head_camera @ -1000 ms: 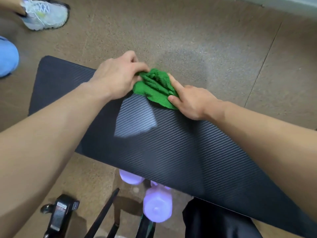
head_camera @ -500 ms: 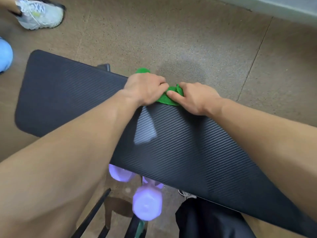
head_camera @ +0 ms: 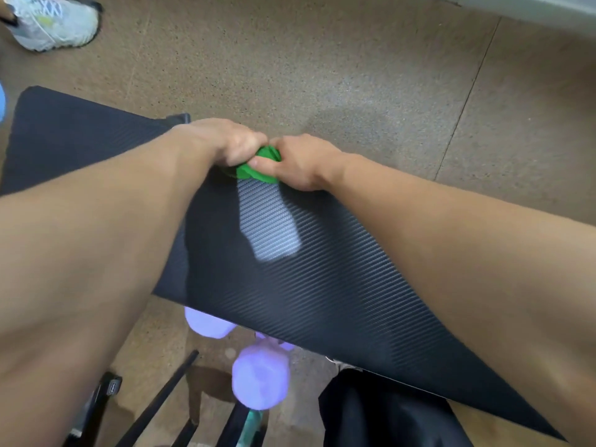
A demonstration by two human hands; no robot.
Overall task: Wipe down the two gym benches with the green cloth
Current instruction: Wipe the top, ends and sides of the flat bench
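Observation:
A black gym bench with a ribbed carbon-weave pad runs from upper left to lower right. The green cloth is bunched small at the bench's far edge, mostly hidden between my hands. My left hand grips the cloth from the left with curled fingers. My right hand pinches it from the right, thumb on top. Only this one bench is in view.
Purple dumbbells lie on the floor under the bench's near edge, beside black frame bars. Another person's pale sneaker stands at the top left. Brown speckled rubber floor lies beyond the bench. Black fabric sits at the bottom.
The cloth was spread wider a second ago; both hands have since drawn together and gathered it into a tight bunch at the far edge.

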